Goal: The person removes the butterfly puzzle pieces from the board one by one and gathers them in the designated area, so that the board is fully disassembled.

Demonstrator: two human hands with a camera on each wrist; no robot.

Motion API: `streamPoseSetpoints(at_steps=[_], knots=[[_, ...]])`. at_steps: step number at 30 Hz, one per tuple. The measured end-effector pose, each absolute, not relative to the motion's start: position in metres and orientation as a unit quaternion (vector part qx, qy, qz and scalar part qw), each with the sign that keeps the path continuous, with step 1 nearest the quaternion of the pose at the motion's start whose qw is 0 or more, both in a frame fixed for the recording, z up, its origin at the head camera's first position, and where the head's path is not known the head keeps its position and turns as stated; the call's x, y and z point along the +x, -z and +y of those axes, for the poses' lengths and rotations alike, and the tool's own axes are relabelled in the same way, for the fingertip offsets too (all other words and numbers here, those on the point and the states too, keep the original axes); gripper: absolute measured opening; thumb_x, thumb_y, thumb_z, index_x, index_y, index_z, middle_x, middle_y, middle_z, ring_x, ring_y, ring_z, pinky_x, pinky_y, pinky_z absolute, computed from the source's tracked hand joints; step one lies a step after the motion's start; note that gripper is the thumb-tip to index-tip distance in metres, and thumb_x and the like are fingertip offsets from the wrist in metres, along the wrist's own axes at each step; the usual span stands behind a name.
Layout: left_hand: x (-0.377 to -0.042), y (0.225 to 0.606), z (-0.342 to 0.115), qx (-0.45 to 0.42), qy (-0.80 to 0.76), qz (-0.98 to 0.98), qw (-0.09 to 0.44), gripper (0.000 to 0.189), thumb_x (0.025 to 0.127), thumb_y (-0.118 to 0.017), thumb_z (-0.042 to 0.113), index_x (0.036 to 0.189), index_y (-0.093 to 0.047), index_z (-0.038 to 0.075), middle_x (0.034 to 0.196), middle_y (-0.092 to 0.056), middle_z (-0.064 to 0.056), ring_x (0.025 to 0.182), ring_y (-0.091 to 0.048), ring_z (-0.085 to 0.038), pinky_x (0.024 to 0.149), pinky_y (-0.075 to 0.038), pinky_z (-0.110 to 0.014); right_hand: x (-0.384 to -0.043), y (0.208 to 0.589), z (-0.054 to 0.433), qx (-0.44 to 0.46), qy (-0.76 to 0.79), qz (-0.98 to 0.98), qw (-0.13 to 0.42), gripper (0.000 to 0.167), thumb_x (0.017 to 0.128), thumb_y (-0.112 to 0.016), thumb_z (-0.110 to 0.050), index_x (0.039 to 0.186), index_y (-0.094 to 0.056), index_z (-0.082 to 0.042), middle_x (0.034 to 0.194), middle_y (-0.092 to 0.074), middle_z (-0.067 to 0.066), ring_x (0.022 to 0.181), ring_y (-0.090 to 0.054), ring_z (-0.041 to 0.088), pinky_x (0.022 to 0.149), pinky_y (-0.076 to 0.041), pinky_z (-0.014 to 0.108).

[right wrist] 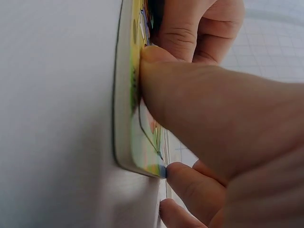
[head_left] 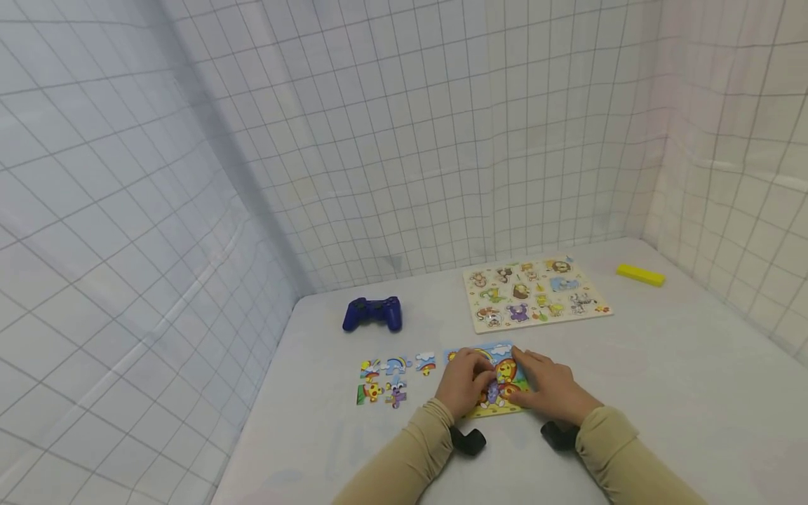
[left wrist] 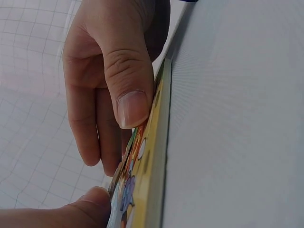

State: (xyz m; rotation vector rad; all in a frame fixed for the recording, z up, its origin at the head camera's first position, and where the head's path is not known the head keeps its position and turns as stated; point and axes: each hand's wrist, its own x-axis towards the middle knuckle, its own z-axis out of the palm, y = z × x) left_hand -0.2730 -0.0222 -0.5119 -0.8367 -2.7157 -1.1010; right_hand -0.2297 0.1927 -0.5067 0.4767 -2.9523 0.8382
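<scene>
A colourful jigsaw puzzle (head_left: 486,412) with cartoon animals lies flat under both hands. My left hand (head_left: 466,382) rests over its left half, the fingers bent loosely downward. In the left wrist view its thumb (left wrist: 128,95) touches the puzzle's face near the front edge; whether a piece lies under the fingertips is hidden. On the right side, my right hand (head_left: 555,386) spreads along the puzzle's edge. Its thumb (right wrist: 175,85) presses on the printed face, while the fingers (right wrist: 194,190) reach the corner and beyond. Several loose jigsaw pieces (head_left: 396,366) lie to the left.
A blue game controller (head_left: 372,313) sits behind the loose pieces. Farther back is a wooden animal peg board (head_left: 536,294), with a yellow block (head_left: 640,274) to its right. Grid-patterned cloth walls (head_left: 442,140) enclose the white table (head_left: 303,435).
</scene>
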Motion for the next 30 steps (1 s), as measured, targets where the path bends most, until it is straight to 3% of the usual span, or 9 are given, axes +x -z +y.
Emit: streamPoseSetpoints(at_steps=[11,30], knots=[[-0.2743,0.5155,-0.0232,-0.282,0.350,-0.892,0.052,0.005,0.100,-0.068,0.022,0.100,-0.071,0.018,0.100,-0.062,0.006,0.088,-0.055,-0.001,0.081,-0.049,-0.022,-0.2305,0.5088,0.1917,0.153,-0.265,-0.952,0.020,0.090,0.089,-0.078,-0.049,0.155,-0.041,0.000,0.150,-0.048,0.030,0.138,-0.046,0.051,0.099,-0.038,0.076],[-0.2724,0.5143,-0.0236,-0.284,0.357,-0.888,0.054,0.006,0.102,-0.066,0.022,0.102,-0.070,0.017,0.102,-0.062,0.005,0.090,-0.056,-0.002,0.083,-0.050,-0.023,-0.2300,0.5093,0.1919,0.153,-0.268,-0.951,0.026,0.091,0.088,-0.079,-0.049,0.155,-0.041,-0.001,0.149,-0.049,0.031,0.136,-0.047,0.052,0.098,-0.038,0.076]])
